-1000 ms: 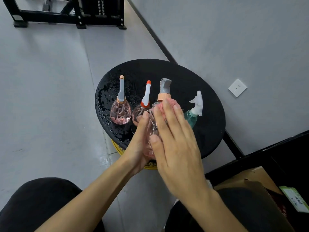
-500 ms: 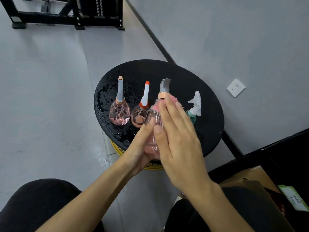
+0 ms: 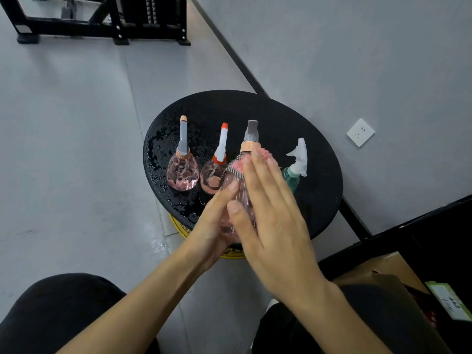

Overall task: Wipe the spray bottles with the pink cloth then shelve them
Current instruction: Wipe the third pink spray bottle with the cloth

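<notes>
My left hand (image 3: 213,227) grips a clear pink spray bottle (image 3: 235,191) with a grey nozzle, held tilted over the near edge of the round black table (image 3: 314,159). My right hand (image 3: 274,218) lies flat with straight fingers on the bottle's right side. It presses the pink cloth (image 3: 265,155) against the bottle, and only a fluffy edge shows past the fingertips. Three more bottles stand on the table: a pink one with a grey stem (image 3: 182,172), a pink one with a white and orange nozzle (image 3: 212,178), and a green one with a white trigger (image 3: 292,176).
Water droplets cover the table's left side. A yellow base (image 3: 178,227) shows under the table. A black shelf unit (image 3: 434,233) and a cardboard box (image 3: 383,267) stand at the right. A black metal frame (image 3: 102,21) sits on the floor at the back.
My right hand has rubbed the cloth a little up and back down the held bottle, and my left thumb has shifted on it. The standing bottles have not moved.
</notes>
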